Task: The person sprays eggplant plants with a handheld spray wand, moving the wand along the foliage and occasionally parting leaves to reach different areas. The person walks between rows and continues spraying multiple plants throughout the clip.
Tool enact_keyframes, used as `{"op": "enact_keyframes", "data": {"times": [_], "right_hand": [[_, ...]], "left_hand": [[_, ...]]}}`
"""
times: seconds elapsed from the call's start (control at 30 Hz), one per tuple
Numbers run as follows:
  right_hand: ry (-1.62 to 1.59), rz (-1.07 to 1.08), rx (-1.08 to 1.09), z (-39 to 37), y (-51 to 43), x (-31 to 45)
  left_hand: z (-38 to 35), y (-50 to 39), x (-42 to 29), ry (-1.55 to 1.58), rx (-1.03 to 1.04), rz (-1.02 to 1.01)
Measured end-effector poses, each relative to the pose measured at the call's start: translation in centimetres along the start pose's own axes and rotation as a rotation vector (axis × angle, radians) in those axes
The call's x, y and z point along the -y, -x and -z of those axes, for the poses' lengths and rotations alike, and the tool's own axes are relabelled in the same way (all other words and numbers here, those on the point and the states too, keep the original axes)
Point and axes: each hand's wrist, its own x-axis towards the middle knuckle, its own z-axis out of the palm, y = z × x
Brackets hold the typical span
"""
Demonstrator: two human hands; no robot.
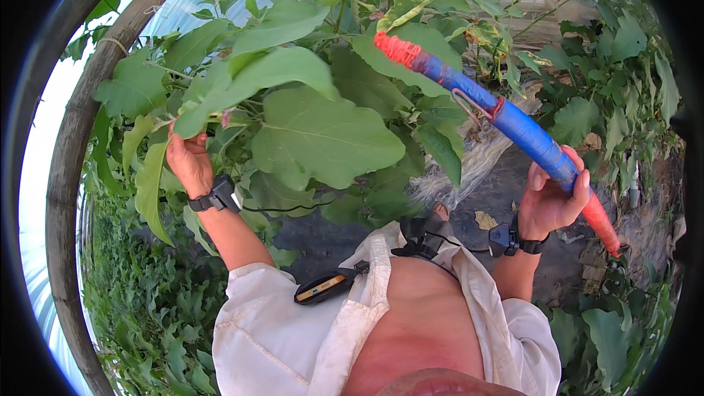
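My left hand (188,160) is raised among the leaves of an eggplant plant (330,132). Its fingers are curled at a thin shoot (160,122), and a leaf tip partly covers the fingertips. A small pinkish flower (226,116) shows just right of that hand. In my right hand (553,203) is a long tube (531,133) wrapped in blue tape, gripped near its lower part. The tube slants from upper left to lower right. Red cord is wound around its upper end, its lower end is red, and a bent wire clip (472,104) sits along its side.
Curved bamboo poles (77,137) and plastic sheeting (38,137) stand at the left. More eggplant foliage (610,82) grows at the right. Dark ground cover (462,236) and crumpled clear film (456,176) lie below. A black cable (286,209) runs from the left wrist device (223,193).
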Motion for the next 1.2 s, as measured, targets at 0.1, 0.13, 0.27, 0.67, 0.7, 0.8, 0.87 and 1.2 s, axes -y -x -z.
{"op": "enact_keyframes", "data": {"times": [0.1, 0.13, 0.27, 0.67, 0.7, 0.8, 0.87, 1.2], "right_hand": [[0.106, 0.023, -0.121, 0.0, -1.6, -1.1], [0.149, -0.009, -0.147, -0.2, -2.0, -1.4], [0.231, 0.060, -0.003, -2.4, -4.1, -3.3], [0.254, -0.016, 0.182, -7.4, -8.4, -9.7], [0.267, -0.028, 0.186, -7.5, -8.4, -10.1], [0.290, -0.070, 0.153, -7.3, -8.3, -10.5], [0.270, -0.036, 0.157, -7.1, -8.3, -10.4], [0.333, 0.049, 0.159, -7.1, -8.1, -9.8]], "left_hand": [[2.9, -1.7, -0.5, 0.106, -0.040, 0.039], [3.5, -2.1, -0.6, 0.122, -0.033, 0.049], [3.8, -2.6, -0.5, 0.109, -0.032, 0.079], [1.6, -2.2, -0.4, 0.020, -0.006, 0.091], [1.5, -2.2, -0.5, 0.019, -0.003, 0.091], [1.3, -2.0, -0.6, 0.010, -0.016, 0.090], [1.2, -1.9, -0.7, -0.008, -0.015, 0.081], [0.6, -2.3, -0.5, -0.015, -0.012, 0.097]]}}
